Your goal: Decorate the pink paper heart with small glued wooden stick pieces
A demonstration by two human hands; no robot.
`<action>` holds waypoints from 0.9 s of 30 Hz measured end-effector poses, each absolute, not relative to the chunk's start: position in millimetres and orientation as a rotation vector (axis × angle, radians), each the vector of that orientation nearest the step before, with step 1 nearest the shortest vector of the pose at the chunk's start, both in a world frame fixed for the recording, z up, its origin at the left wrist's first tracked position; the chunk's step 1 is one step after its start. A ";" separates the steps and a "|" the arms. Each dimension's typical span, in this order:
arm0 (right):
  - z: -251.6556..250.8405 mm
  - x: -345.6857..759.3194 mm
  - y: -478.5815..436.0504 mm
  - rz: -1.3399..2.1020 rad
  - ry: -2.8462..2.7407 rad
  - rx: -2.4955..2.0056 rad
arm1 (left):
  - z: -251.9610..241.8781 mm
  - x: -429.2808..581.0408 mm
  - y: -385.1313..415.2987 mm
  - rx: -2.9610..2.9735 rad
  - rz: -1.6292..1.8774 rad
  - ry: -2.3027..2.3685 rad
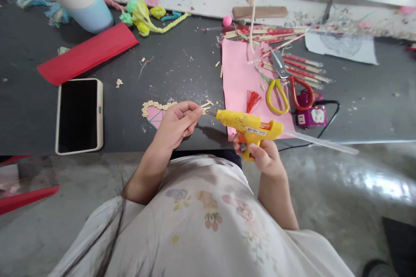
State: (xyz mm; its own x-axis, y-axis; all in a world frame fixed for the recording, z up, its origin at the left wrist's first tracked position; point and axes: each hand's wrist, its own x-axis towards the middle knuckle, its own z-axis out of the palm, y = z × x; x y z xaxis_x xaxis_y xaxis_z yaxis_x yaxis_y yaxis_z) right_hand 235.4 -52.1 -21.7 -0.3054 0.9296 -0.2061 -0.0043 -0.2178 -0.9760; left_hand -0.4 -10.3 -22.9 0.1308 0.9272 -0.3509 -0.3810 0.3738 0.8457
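My right hand [264, 156] grips the handle of a yellow hot glue gun [248, 126], a clear glue stick [320, 142] jutting from its back. The nozzle points left at a small wooden stick piece [205, 106] pinched in the fingers of my left hand [177, 124]. Just beyond my left hand lies a pink heart-shaped piece [155, 112] edged with pale bits, flat on the dark table [182, 65].
A pink paper sheet [238, 78] lies right of centre with a red tassel [252, 100], yellow and red scissors [286, 91] and several sticks [302, 67]. A phone [79, 115] and red folded paper [87, 53] sit left. A purple device [310, 112] with a cable is at right.
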 end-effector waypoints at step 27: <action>-22.7 243.6 -52.9 1.646 -1.343 -1.157 | -23.8 -2.1 -10.5 0.716 1.023 1.040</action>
